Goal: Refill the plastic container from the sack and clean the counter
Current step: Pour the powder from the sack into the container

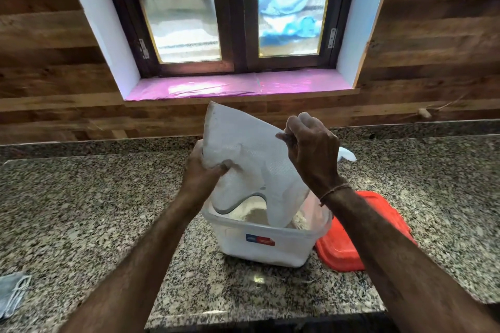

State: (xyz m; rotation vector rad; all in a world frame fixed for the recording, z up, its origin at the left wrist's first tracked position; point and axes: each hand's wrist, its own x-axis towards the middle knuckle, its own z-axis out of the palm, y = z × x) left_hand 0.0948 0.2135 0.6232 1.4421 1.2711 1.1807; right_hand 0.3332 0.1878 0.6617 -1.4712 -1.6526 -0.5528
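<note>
Both hands on the sack (243, 143), none free; gripped low on its left side by the left hand (201, 173), fingers curled into bunched fabric; pinched at its upper right edge by the right hand (311, 154), held higher and farther back.

Sack tipped steeply, long axis running from a raised corner toward the back of the worktop (81, 211) down to a mouth hanging inside the plastic container (259, 246); container directly below the hands, close to the worktop's front edge, pale powder (254, 215) visible within; left hand the nearer to its rim.

Red lid (349, 246) flat just beside the container's right wall, partly hidden by the right forearm; grey cloth (12, 292) well apart at the front left edge.

Probably late in the pour, judging by the slack, flattened sack; next move likely a matter of raising the far corner above the mouth while keeping that mouth inside the rim; otherwise a risk of powder on the worktop. Wiping seemingly not yet begun.
</note>
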